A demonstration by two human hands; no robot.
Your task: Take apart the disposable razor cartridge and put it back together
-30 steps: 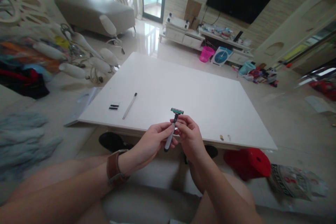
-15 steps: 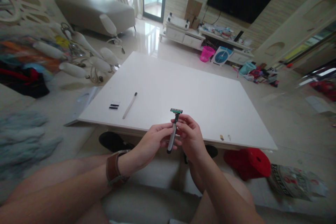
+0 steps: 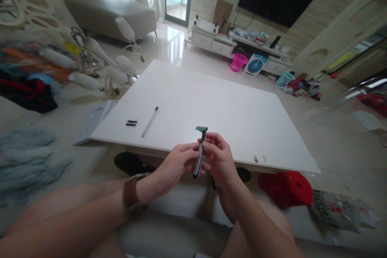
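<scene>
I hold a razor [image 3: 199, 153] upright in front of me, over the near edge of a white table [image 3: 229, 113]. Its green and black head points up and its grey handle hangs down. My left hand [image 3: 177, 165], with a brown watch strap on the wrist, pinches the handle from the left. My right hand [image 3: 219, 157] grips the handle's upper part from the right, fingers curled round it. On the table's left part lie a thin white stick with a dark tip [image 3: 149, 121] and two small black pieces on a white card [image 3: 131, 122].
A red stool [image 3: 286, 187] and a printed bag [image 3: 341, 209] lie on the floor to the right. Black shoes [image 3: 130, 163] sit under the table edge. A white chandelier [image 3: 90, 64] lies at the left, a blue cloth [image 3: 27, 157] nearer. A TV cabinet stands at the back.
The razor has turned in my fingers from leaning right to nearly upright, its head now seen more edge-on. Both hands have stayed in place.
</scene>
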